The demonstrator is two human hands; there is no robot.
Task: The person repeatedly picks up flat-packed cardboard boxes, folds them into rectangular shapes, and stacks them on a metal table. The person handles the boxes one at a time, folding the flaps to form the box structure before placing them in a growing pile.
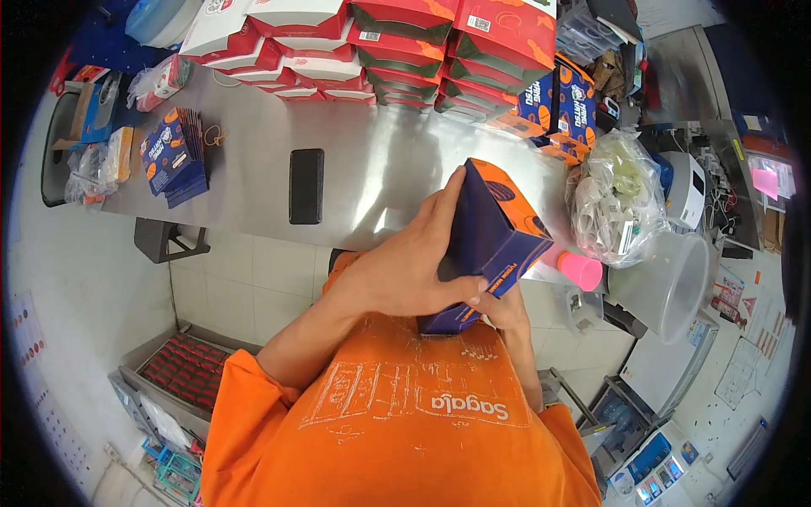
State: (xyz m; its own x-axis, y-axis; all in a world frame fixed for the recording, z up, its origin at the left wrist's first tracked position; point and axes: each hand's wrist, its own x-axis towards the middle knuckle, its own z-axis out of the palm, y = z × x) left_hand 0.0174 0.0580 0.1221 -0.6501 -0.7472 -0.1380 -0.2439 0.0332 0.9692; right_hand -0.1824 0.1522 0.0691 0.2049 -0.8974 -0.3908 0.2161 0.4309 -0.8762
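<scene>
Close to my chest, at the near edge of the steel table, I hold a dark blue and orange cardboard food box (490, 232). It stands tilted, its orange patterned face turned up and to the right. My left hand (405, 266) spreads along the box's left side, fingers reaching toward its far end and thumb at the near end. My right hand (505, 310) grips the near lower end; the box and my left thumb hide part of its fingers. A dark flap or panel (448, 319) shows below the thumb.
Red and white boxes (363, 51) are stacked along the table's (262, 127) far side, with more blue-orange boxes (574, 106) to their right. Flat blue cartons (173, 160) and a black phone (306, 186) lie leftward. A clear bag (621, 198), pink cup (579, 270) and clear bin (663, 283) are right.
</scene>
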